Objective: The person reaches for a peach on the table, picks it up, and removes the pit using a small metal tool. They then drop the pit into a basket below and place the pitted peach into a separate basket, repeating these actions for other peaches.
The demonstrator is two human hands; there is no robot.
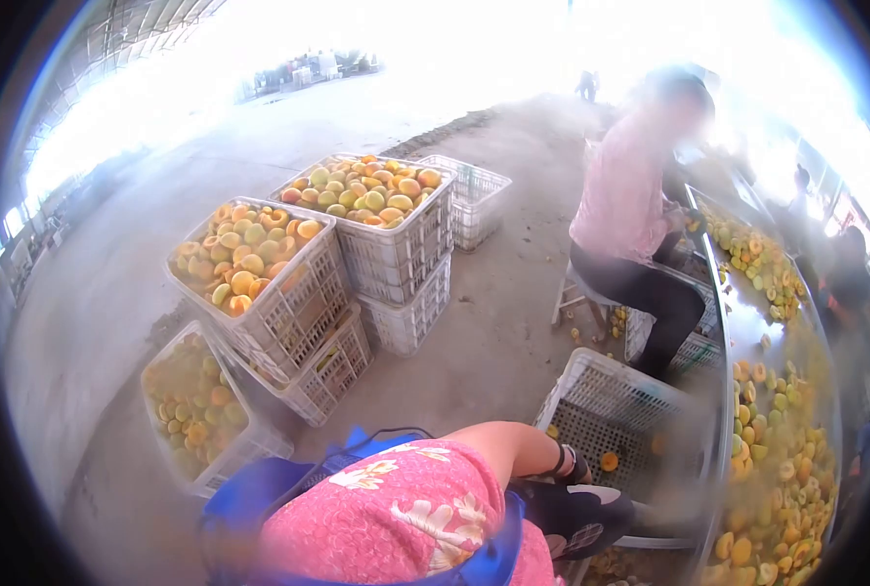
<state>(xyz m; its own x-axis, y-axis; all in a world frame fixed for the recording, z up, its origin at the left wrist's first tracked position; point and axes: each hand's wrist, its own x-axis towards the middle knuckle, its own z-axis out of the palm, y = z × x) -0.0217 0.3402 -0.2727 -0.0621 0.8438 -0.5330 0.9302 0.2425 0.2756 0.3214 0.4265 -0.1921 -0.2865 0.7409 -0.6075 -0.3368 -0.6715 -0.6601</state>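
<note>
My left hand (579,469) is at the lower centre, below a dark wristband and beside my dark patterned trouser leg (591,513). It is near the left rim of an open white crate (640,386) that holds a few orange fruit pieces (609,461). The hand's fingers are too hidden and blurred to read, and nothing can be made out in it. My right hand is not in view. Halved yellow and orange fruit (782,449) covers much of the long metal-edged table (716,322) on the right.
Stacked white crates full of fruit (249,249) (366,190) stand at the left centre, with another fruit crate (195,400) lower left. Emptier crates (469,195) are behind. A person in a pink top (625,186) sits on a stool (576,293) by the table.
</note>
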